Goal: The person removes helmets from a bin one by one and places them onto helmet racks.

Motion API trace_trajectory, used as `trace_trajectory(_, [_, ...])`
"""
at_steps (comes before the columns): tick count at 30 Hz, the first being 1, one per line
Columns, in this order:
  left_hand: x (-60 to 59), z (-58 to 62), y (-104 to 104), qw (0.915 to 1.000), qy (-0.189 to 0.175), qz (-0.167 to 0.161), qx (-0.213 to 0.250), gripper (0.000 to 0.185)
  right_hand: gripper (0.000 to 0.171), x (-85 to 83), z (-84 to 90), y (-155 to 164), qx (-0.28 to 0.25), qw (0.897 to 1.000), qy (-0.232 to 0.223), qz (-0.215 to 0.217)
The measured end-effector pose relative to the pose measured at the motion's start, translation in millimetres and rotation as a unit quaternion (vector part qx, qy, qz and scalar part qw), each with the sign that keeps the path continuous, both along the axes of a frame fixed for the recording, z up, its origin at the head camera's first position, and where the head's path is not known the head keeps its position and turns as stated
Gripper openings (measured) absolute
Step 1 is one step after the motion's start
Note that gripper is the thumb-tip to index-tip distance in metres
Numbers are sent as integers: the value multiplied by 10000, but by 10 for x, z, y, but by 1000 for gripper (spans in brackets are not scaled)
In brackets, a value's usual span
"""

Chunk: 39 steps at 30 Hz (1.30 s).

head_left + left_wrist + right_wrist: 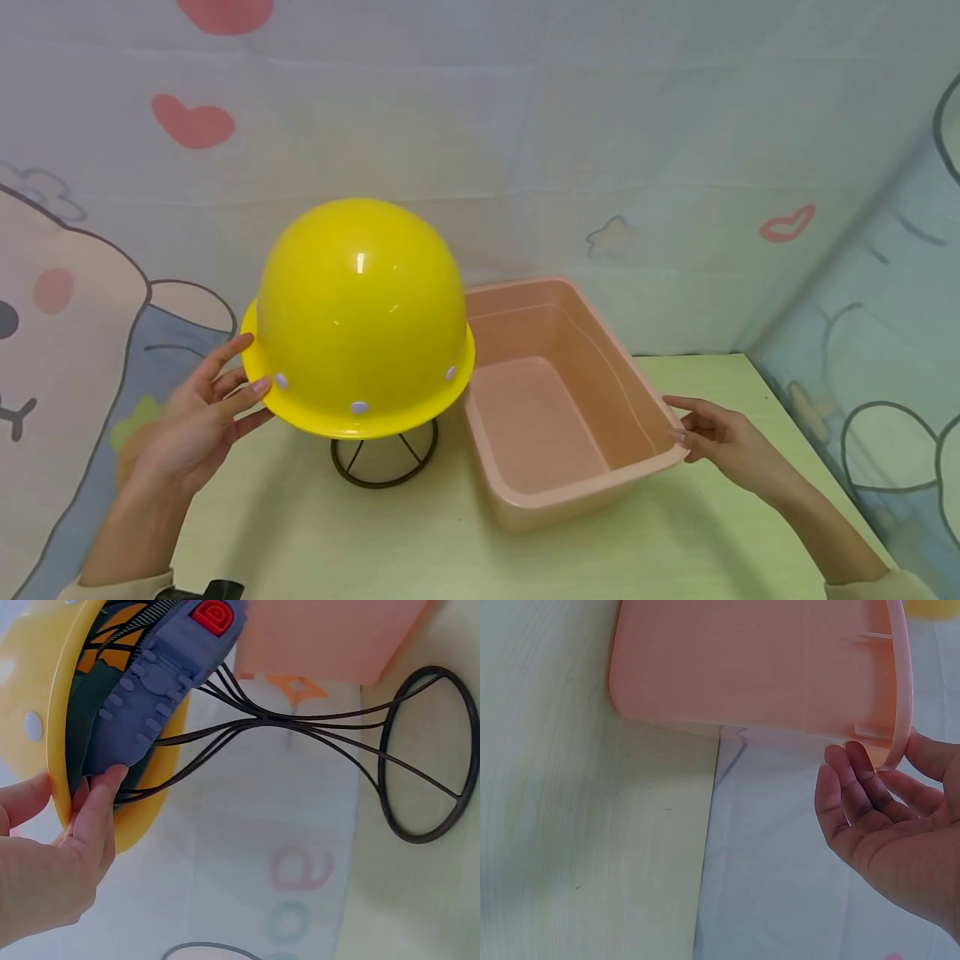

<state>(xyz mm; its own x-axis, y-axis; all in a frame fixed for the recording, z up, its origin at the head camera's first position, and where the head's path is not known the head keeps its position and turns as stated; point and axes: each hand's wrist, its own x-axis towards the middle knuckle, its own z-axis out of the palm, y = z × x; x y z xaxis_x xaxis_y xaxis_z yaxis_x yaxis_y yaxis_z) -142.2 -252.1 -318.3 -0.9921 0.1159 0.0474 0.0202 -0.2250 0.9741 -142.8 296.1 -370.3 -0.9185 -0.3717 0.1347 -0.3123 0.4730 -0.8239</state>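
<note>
A yellow hard hat [363, 317] sits on a black wire stand [384, 482] on the left side of the table. My left hand [198, 421] pinches the hat's brim at its left edge, thumb outside and fingers under it. In the left wrist view the hat's inside shows a grey-blue plastic adjuster band [154, 686] with a red knob [212, 616], my fingertips against the band's lower end. To the right stands a pink plastic basin [540, 417]. My right hand [723, 442] pinches the basin's rim at its near right corner, thumb on one side and fingers beneath.
The pale wood table [697, 383] carries both things. Behind it hangs a printed cloth backdrop [675, 125] with hearts and cartoon figures, which continues along the right side. The basin stands close beside the hat and its stand. A small black object [217, 590] shows near my left sleeve.
</note>
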Motion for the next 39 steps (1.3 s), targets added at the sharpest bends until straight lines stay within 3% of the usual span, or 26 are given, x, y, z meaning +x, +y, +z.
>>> trace_trajectory(16, [-9, -122, -25, 9992, 76, -193, 344, 58, 43, -7, 1, 15, -41, 10000, -31, 16])
trace_trajectory(39, [58, -82, -102, 9989, 77, -298, 358, 64, 43, -7, 21, 15, 78, 10000, 53, 28])
